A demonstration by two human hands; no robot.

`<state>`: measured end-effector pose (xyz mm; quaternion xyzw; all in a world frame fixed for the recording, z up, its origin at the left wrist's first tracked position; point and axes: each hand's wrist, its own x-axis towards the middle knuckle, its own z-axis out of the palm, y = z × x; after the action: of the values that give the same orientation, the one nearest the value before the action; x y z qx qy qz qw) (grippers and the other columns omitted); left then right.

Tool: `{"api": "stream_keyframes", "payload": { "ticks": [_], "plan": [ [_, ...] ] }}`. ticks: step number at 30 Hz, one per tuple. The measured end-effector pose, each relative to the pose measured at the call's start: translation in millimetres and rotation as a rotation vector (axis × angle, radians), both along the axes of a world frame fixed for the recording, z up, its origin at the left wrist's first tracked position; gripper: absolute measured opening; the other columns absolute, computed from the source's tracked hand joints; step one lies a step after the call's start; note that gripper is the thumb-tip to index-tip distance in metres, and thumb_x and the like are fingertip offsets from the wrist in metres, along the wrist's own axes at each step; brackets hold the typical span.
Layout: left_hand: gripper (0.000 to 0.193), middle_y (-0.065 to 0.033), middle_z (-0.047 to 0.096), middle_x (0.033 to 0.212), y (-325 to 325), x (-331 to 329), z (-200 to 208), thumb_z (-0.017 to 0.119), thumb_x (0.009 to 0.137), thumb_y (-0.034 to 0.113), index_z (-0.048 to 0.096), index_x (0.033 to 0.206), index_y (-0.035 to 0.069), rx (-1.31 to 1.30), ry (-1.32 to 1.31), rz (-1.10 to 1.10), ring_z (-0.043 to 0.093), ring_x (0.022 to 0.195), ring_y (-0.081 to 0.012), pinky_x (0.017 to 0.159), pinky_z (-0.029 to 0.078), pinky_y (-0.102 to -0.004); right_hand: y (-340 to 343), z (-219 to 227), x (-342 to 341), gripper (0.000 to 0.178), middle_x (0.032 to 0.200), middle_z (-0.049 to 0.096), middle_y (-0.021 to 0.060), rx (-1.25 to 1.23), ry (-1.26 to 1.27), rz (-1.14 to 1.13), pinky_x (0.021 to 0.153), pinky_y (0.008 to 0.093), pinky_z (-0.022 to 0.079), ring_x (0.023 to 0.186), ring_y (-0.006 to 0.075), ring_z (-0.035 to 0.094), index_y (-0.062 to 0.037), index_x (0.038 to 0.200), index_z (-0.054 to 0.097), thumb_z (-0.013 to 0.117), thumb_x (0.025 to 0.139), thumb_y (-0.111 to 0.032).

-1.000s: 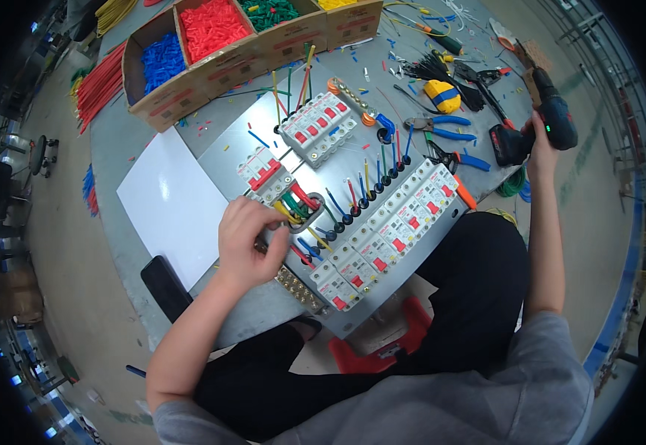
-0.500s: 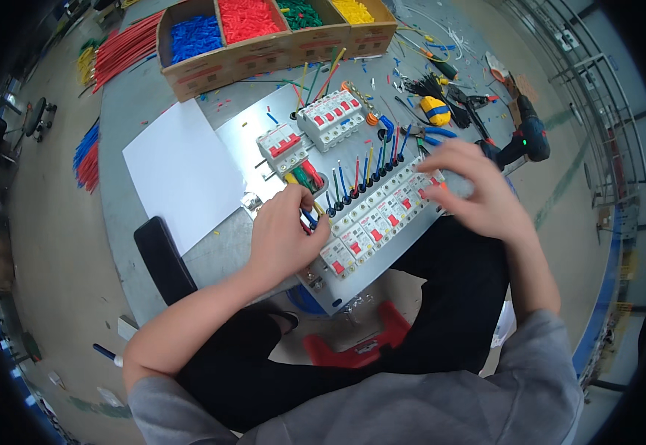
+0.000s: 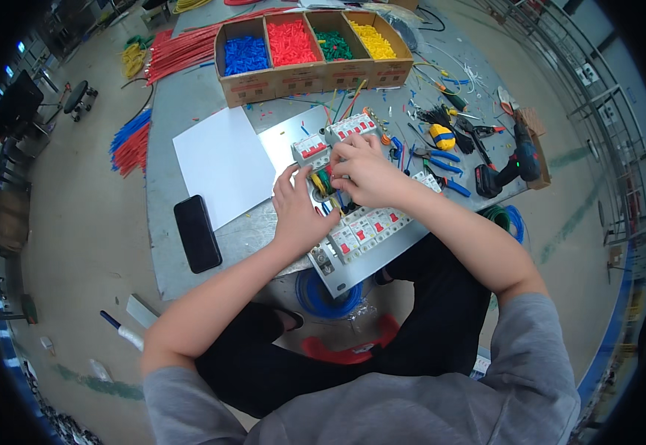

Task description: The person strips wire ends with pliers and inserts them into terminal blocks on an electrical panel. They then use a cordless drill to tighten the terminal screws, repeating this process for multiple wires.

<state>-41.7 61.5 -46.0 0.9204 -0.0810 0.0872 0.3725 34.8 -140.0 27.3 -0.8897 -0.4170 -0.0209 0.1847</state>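
Both hands have closed in: my right hand (image 3: 367, 172) covers the wires (image 3: 324, 182), grip hidden; left hand (image 3: 298, 211) rests curled on the breakers (image 3: 367, 230).

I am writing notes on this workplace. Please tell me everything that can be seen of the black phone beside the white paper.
The black phone is a flat, slim rectangle with rounded corners and a dark, glossy face that looks like glass; the screen is off. It lies flat on the grey metal sheet, long side pointing away from the person, slightly tilted. The white paper lies just beyond it, nearly meeting its far corner. Neither hand touches it; the left hand is the nearer one.
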Motion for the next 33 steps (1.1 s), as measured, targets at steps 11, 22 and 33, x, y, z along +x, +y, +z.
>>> {"api": "stream_keyframes", "payload": {
  "ticks": [11,22,33],
  "plan": [
    [0.097,-0.0135,0.057,0.154,-25.0,3.1,15.5,0.088,0.076,0.042,0.048,0.16,0.012,0.057,0.204,0.214,0.051,0.148,-0.0302,0.122,0.031,-0.0494,13.3,-3.9,-1.2,0.007,0.118,0.063,0.0044,0.033,-0.017,-0.173,0.119,0.0514,0.033,0.125,0.0288,0.053,-0.0108,0.081,0.081,0.075,0.084,-0.014],
    [0.093,-0.0123,0.063,0.145,-34.6,4.0,18.6,0.09,0.075,0.037,0.052,0.157,0.015,0.057,0.166,0.265,0.054,0.143,-0.0302,0.119,0.031,-0.0483,-3.3,-3.5,-1.3,0.011,0.12,0.063,0.005,0.078,-0.06,-0.131,0.118,0.0542,0.032,0.127,0.0307,0.052,-0.0111,0.082,0.083,0.079,0.085,-0.021],
    [0.09,-0.0116,0.064,0.143,-36.9,2.6,17.4,0.089,0.074,0.036,0.053,0.154,0.016,0.082,0.154,0.257,0.055,0.142,-0.0314,0.115,0.032,-0.0533,-35.1,-5.7,-48.6,0.015,0.123,0.064,0.0007,0.063,-0.389,0.116,0.115,0.0544,0.037,0.127,0.0283,0.056,-0.0093,0.097,0.083,0.078,0.088,-0.02]
  ]
}}
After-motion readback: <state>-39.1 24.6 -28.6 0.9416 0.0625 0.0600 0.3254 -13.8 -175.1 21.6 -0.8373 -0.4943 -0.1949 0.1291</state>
